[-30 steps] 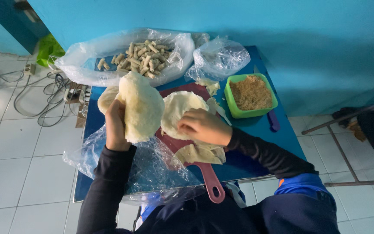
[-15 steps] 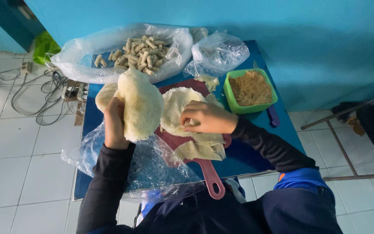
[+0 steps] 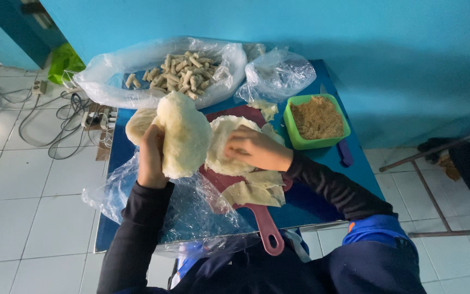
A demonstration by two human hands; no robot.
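— Head view, starting at the left of the red cutting board (image 3: 257, 218): what has the left hand (image 3: 150, 160) got?

— Its grip is closed around a thick stack of pale round wrappers (image 3: 183, 133), held up on edge just left of the board, above a crumpled clear plastic sheet (image 3: 191, 218) on the blue tabletop (image 3: 322, 190).

— And on the board itself?

— A single round wrapper (image 3: 221, 144) lies on its upper part. The right hand (image 3: 257, 149) rests on that wrapper, fingers curled and pinching at its edge; how tightly, I cannot tell. Below the hand, still on the board, lie some folded pale pieces (image 3: 257, 190).

— Behind the board?

— A big clear bag (image 3: 110, 76) spread open, holding a heap of small rolled pieces (image 3: 183, 73). Right of that sits a second, smaller plastic bag (image 3: 278, 73).

— And right of the board?

— A green square tub (image 3: 292, 130) of brown crumbly filling (image 3: 316, 117), close beside the board. Just beside the tub lies a purple handle (image 3: 345, 153).
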